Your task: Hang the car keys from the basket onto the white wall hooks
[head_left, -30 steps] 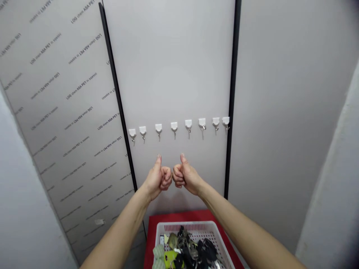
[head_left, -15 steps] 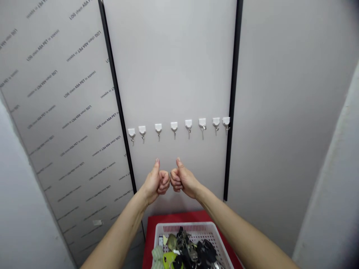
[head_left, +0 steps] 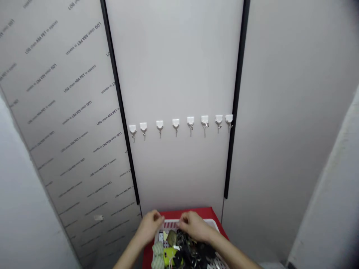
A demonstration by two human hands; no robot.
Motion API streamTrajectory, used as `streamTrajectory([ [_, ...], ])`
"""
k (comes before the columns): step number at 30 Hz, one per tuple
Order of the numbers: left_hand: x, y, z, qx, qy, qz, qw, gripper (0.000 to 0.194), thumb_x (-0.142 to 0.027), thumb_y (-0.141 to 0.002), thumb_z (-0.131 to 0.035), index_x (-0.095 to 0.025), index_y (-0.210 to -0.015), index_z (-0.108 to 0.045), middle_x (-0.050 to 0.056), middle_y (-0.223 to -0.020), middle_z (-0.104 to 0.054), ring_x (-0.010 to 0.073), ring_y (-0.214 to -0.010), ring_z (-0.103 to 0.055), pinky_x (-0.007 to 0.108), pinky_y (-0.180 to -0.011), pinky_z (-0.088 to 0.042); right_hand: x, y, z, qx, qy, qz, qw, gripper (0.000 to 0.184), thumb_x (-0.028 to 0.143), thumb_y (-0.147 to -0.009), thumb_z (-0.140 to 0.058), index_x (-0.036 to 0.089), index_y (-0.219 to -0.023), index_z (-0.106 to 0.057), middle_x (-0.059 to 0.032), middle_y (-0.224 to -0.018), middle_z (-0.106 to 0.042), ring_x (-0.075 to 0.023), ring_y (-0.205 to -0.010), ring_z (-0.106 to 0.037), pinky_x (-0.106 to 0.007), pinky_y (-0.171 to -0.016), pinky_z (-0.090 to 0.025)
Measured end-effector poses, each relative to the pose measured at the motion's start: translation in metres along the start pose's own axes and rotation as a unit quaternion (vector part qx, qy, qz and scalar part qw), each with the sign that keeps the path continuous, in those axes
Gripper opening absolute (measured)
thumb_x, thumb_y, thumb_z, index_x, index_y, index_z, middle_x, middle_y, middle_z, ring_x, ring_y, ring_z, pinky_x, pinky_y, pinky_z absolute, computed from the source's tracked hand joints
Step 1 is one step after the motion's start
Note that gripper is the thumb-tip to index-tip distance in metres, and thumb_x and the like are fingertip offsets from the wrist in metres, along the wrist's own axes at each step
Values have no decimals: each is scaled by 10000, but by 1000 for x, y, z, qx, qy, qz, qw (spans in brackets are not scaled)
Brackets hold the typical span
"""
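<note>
Both of my hands are down at the far rim of a white plastic basket (head_left: 171, 224). My left hand (head_left: 149, 225) rests at the rim's left corner. Over the basket's back edge, my right hand (head_left: 194, 226) hovers above a heap of keys and key fobs (head_left: 193, 251). I see both hands from the back, with the fingers curled downward, slightly blurred and mostly hidden, and I cannot make out whether either holds anything. A yellow-green tag (head_left: 168, 256) lies among the keys.
The basket sits on a red surface (head_left: 204, 213). A row of several white adhesive hooks (head_left: 175, 123), all bare, runs across the grey wall panel above. Black vertical strips (head_left: 235, 112) frame that panel. A panel with printed film (head_left: 61, 112) stands to the left.
Both hands have dropped from a thumbs-up pose below the hooks down to the basket's far rim. The camera has shifted slightly.
</note>
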State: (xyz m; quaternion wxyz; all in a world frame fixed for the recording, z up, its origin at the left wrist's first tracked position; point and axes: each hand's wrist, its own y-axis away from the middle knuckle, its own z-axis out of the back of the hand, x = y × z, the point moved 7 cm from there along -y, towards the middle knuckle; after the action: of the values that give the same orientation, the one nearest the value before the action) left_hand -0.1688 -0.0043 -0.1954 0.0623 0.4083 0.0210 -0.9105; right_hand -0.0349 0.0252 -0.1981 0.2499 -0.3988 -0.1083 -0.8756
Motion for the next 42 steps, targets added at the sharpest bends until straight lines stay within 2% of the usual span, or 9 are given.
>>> streamTrajectory([
  [2, 13, 10, -15, -3, -111, -17, 994, 223, -260, -599, -422, -126, -750, -519, 67, -819, -543, 163, -795, -453, 253, -694, -314, -23, 8, -9, -20, 75, 2, 997, 150, 252, -589, -468, 150, -650, -559, -15, -605, -566, -120, -574, -486, -206, -519, -322],
  [5, 10, 21, -33, -1, -187, -53, 981, 336, -191, -587, -407, -163, -910, -497, 58, -1004, -493, 176, -953, -386, 262, -791, -269, -36, 15, -18, -37, 114, 12, 993, 274, 219, -586, -458, 185, -843, -546, -47, -853, -579, -158, -787, -502, -224, -674, -333],
  [9, 5, 24, -52, 39, -224, -49, 973, 312, -168, -611, -361, -213, -869, -530, 37, -952, -545, 176, -926, -432, 326, -834, -224, -33, 16, -22, -32, 145, 6, 989, 321, 229, -589, -449, 184, -899, -520, -60, -889, -571, -166, -830, -499, -229, -701, -327],
  [14, 3, 27, -55, 48, -231, -50, 970, 258, -263, -653, -351, -219, -813, -549, 43, -842, -599, 188, -844, -495, 373, -832, -205, -27, 19, -21, 0, 190, 0, 982, 256, 320, -591, -442, 193, -790, -542, -51, -793, -592, -182, -733, -521, -244, -607, -338],
  [19, 2, 31, -54, 65, -248, -49, 965, 246, -293, -655, -351, -214, -749, -564, 54, -776, -611, 208, -767, -522, 328, -705, -312, -30, 17, -21, 4, 202, -17, 979, 309, 292, -545, -481, 189, -832, -531, -56, -799, -589, -190, -731, -516, -245, -594, -331],
  [26, 4, 28, -52, 101, -218, -39, 970, 236, -288, -643, -380, -212, -725, -587, 52, -707, -607, 198, -701, -525, 288, -639, -333, -39, 9, -6, -9, 123, -43, 991, 319, 104, -562, -379, 140, -829, -549, -38, -689, -591, -102, -599, -502, -173, -520, -319],
  [31, 8, 28, -53, 152, -185, -9, 971, 256, -277, -563, -491, -220, -795, -580, 41, -750, -597, 191, -690, -512, 287, -651, -329, -36, 15, -15, 54, 147, -20, 987, 241, 172, -589, -391, 146, -728, -585, -38, -671, -594, -118, -609, -502, -187, -525, -317],
  [37, -17, 28, -27, 64, -167, -73, 981, 266, -199, -559, -494, -211, -818, -553, 17, -762, -575, 160, -736, -485, 280, -713, -309, -21, 19, -12, -7, 104, 32, 994, 250, 195, -609, -390, 143, -765, -579, -56, -752, -589, -131, -682, -494, -209, -616, -333],
  [42, -31, 22, -10, 46, 62, -97, 992, 259, -210, -597, -465, -148, -842, -526, 26, -753, -553, 119, -685, -469, 220, -653, -350, -5, 16, -11, 2, -50, 59, 997, 249, 196, -639, -353, 122, -738, -569, -39, -706, -575, -130, -657, -479, -227, -615, -344],
])
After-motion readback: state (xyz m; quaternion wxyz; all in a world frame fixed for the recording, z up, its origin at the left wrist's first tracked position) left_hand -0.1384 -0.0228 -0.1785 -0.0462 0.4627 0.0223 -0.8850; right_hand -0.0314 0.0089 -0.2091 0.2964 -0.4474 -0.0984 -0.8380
